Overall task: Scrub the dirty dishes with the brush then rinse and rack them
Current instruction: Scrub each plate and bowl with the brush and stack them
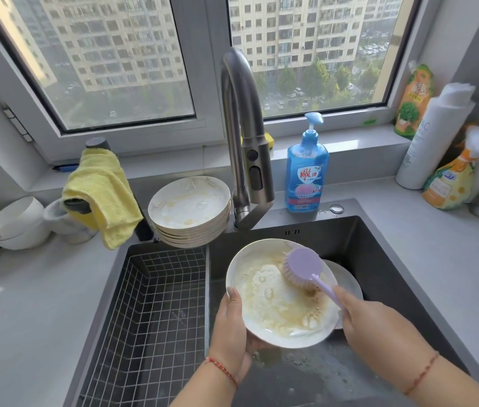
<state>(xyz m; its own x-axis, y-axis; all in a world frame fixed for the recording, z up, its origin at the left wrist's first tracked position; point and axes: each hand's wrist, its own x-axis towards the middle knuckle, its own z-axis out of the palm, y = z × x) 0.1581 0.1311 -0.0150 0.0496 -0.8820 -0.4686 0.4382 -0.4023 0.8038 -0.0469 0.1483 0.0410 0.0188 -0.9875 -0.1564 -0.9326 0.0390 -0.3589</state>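
Lilac plastic is filling the right hand (376,321), whose fingers are curling round the low end of the brush handle, so the brush (305,268) is running up and to the left from that hand, its long axis slanting from the near right toward the far left. The round bristle head is pressing on the upper right part of the plate (279,292), touching the sudsy, brown-streaked face just inside the rim. The left hand (230,330) is gripping the plate at its near left edge, thumb lying over the rim and fingers hidden beneath, and is tilting the plate's face up toward the camera above the dark sink (379,259). That puts the dirtiest band, the brownish smear along the plate's lower right, between the brush head and the right hand, so a stroke drawn back along the handle's own line toward the right hand looks like the natural coming move, with the left hand bracing against it. A second plate (348,279) is lying in the basin just behind and to the right, partly hidden. A wire rack (156,304) is sitting in the sink's left half, nearer the left hand. Farther out, a stack of soiled plates (189,210) is resting by the faucet (241,136), the blue soap bottle (307,168) is standing on the tabletop (26,318), and a yellow cloth (103,195) is hanging at the left.
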